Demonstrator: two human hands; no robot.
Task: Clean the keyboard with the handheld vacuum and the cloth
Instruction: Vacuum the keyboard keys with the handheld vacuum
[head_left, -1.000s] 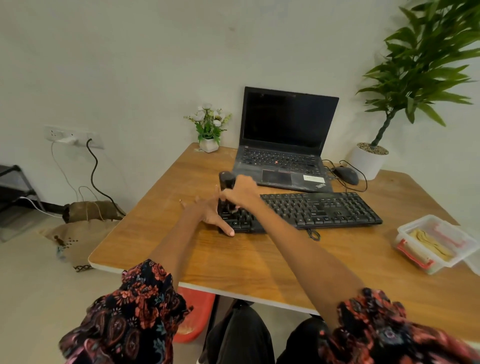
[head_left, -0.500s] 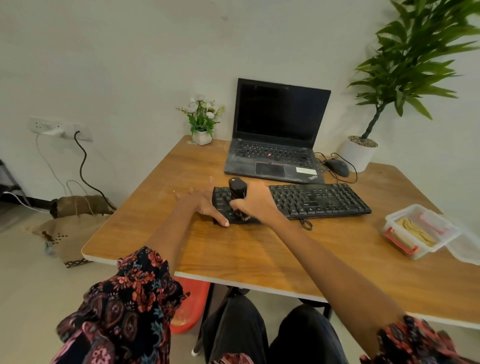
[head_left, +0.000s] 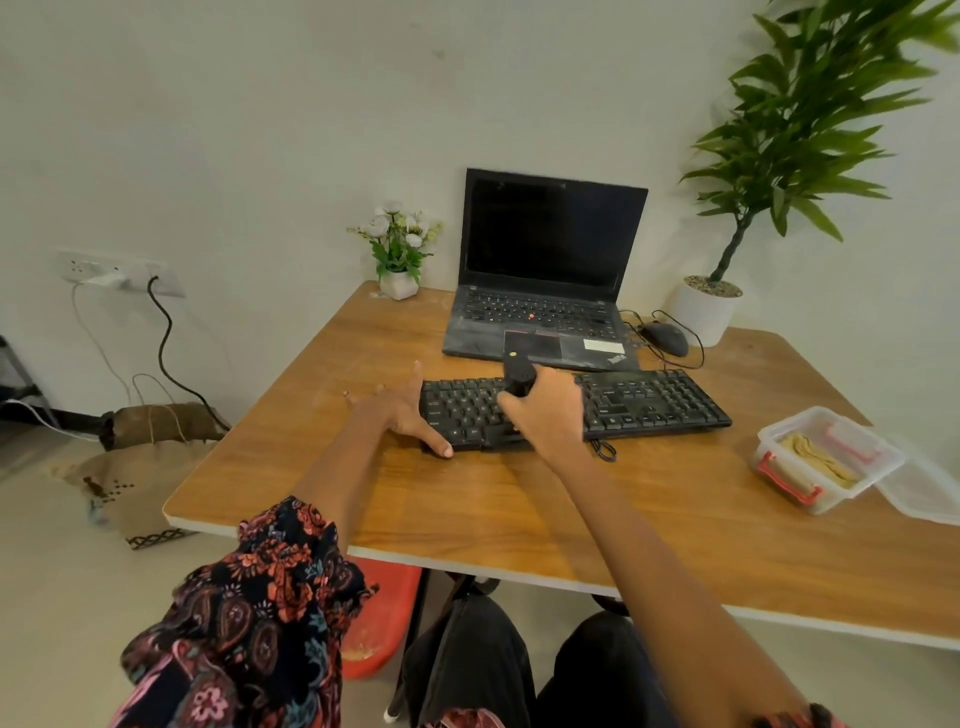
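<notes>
From the head camera, we see the keyboard (head_left: 574, 408) lying across the middle of the counter (head_left: 519, 499), just in front of the laptop (head_left: 545, 291). Our right hand (head_left: 548, 410) has its fingers curled tight around the black handheld vacuum (head_left: 519, 375), which stands upright with its lower end down on the keys at the left-middle of the board; the nozzle itself is hidden behind the hand. Our left hand (head_left: 400, 410) lies flat at the keyboard's 9 o'clock end, fingers straight and spread, thumb pressed against the near left corner to steady it.

We judge the vacuuming step is in hand, with the right half of the keys yet to be covered. The next move calls for drawing the vacuum towards 3 o'clock along the rows while the left hand keeps bracing. At 3 o'clock on the counter an open plastic box (head_left: 826, 457) holds something yellowish, possibly the cloth; we cannot be sure.

For writing, the laptop's palm rest carries a slanted "ThinkPad" mark near its right corner, only partly legible, and a white sticker too small to read.
</notes>
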